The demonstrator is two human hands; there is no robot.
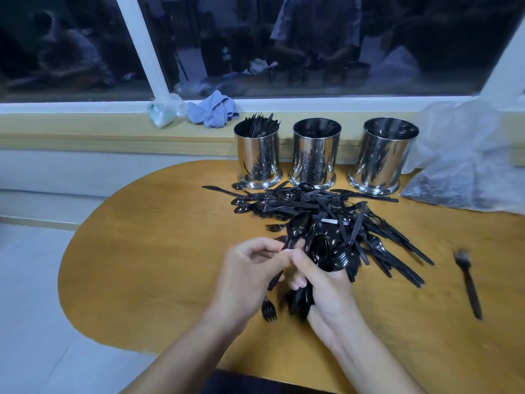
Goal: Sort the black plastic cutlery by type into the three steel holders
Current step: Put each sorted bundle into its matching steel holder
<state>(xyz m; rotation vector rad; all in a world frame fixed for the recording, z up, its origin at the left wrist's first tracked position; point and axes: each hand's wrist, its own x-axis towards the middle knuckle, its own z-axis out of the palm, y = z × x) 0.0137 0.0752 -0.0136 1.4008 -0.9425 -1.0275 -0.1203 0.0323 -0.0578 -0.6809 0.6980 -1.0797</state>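
Both hands work just in front of the big pile of black plastic cutlery [326, 223]. Right hand [321, 285] curls its fingers around a bunch of black spoons [324, 251], bowls pointing away toward three shiny steel holders [315, 155]. Left hand [250, 268] pinches one black spoon [298, 226], handle pointing back. It all sits on a round yellow wooden table [156, 251] under a dark window [255, 38].

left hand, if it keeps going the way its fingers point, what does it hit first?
The left hand points right, at the right hand. It already pinches a spoon there, so it would likely meet the right hand's fingers and the spoon bunch it grips; depth is unclear.
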